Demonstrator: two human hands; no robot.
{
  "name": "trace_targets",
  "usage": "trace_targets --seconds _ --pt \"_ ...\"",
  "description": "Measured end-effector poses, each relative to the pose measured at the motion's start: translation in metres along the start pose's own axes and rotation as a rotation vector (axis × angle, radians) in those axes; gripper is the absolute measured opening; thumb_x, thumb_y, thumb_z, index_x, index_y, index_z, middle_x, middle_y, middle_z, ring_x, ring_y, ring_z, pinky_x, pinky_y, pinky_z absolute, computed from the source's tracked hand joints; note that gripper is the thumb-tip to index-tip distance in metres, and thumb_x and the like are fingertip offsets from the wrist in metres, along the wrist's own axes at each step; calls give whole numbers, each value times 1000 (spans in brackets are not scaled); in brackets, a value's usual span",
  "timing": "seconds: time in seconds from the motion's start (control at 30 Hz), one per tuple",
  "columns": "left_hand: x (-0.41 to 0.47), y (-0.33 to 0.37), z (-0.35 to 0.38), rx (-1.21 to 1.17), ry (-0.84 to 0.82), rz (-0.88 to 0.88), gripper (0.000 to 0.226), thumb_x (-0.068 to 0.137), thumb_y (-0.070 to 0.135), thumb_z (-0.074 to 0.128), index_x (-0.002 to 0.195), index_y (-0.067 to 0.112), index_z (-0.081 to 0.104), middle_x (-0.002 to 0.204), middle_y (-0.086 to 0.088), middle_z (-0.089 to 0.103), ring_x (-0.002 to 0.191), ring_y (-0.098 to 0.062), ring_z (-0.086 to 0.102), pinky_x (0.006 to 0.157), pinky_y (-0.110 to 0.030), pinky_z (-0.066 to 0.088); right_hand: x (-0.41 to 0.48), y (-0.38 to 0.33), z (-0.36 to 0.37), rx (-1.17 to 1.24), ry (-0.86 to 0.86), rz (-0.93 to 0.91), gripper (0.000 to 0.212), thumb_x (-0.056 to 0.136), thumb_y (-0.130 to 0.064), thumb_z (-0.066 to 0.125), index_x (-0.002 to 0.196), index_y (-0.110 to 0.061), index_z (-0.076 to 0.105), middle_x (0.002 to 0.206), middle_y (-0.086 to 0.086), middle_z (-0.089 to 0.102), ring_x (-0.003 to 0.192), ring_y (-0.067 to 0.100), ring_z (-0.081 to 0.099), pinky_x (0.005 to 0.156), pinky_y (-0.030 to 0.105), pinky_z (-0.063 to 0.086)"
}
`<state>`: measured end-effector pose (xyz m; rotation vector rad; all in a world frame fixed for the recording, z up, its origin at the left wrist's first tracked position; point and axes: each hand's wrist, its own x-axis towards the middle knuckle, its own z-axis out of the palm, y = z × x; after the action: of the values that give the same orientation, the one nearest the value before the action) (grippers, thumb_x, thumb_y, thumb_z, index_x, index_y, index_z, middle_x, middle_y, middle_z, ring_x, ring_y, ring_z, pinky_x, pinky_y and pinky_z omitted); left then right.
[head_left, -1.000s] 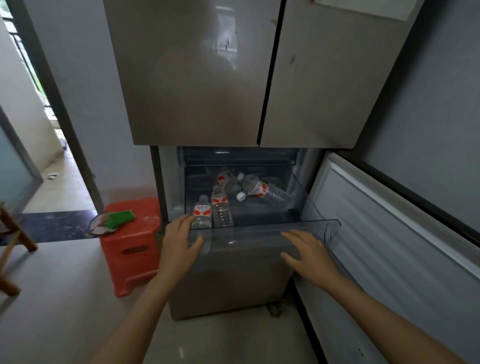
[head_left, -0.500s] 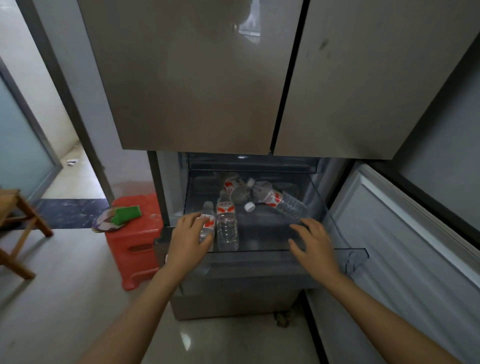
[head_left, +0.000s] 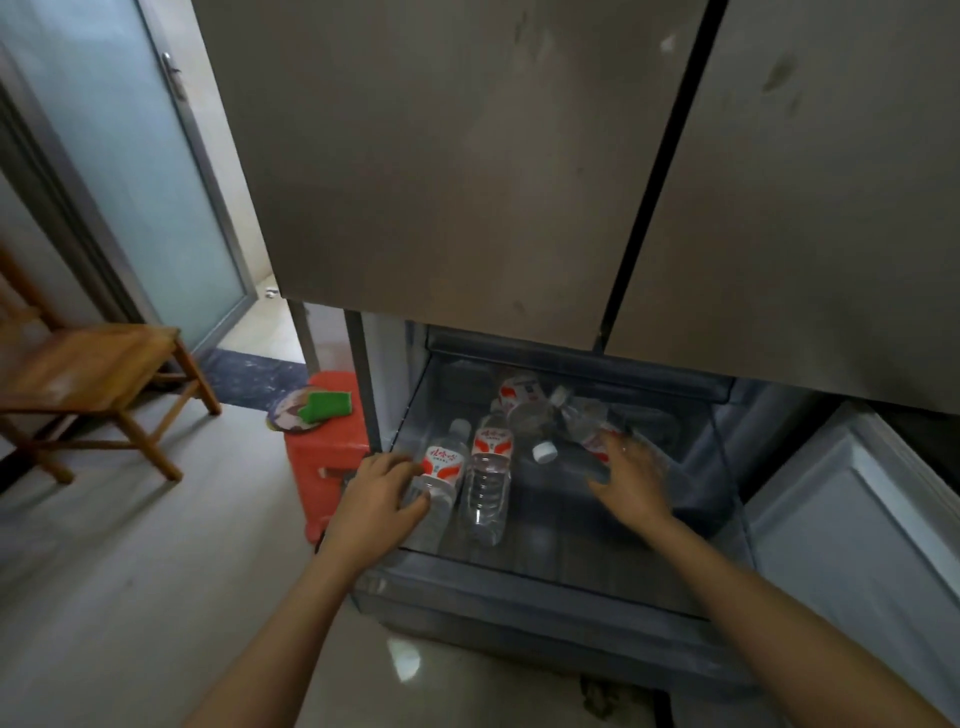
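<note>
Reaching into the one clear drawer (head_left: 519, 577) that stands pulled out beneath the fridge's two closed upper doors (head_left: 441, 156), a person has both hands among the water bottles. The left hand (head_left: 376, 499) is at the drawer's front left corner, its fingers (head_left: 400, 465) curled round the leftmost bottle (head_left: 441, 465). A second bottle (head_left: 488, 483) lies just beside it on the right. Toward the back edge I count at least two more, a third bottle (head_left: 519, 397) and a fourth bottle (head_left: 587, 441) on its side. That heap is too jumbled for a sure count. The right hand (head_left: 631, 480) is over the fourth bottle, fingers spread and holding nothing; whether it touches I cannot tell. Left of the fridge stands one red stool (head_left: 322, 457) with one green cloth (head_left: 328, 405) on top, and farther left one wooden chair (head_left: 88, 369).
</note>
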<state>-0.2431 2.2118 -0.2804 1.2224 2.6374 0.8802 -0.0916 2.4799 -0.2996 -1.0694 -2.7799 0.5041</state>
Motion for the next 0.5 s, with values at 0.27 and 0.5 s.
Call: trace_targets --seconds 0.27,0.5 --pt "-4 10 -7 -54 32 -55 78 61 60 33 116 12 61 124 -4 55 114 -15 43 93 -21 29 59 15 9 -189 24 43 83 81 -37 62 147 -28 12 152 13 16 133 35 29 100 43 36" --pt "-3 7 -2 80 19 -105 74 65 61 33 112 14 64 123 -4 57 114 -20 47 99 -32 34 77 14 16 -206 36 61 60 83 -37 58 136 -19 36 117 20 54 104 38 55 83 42 45"
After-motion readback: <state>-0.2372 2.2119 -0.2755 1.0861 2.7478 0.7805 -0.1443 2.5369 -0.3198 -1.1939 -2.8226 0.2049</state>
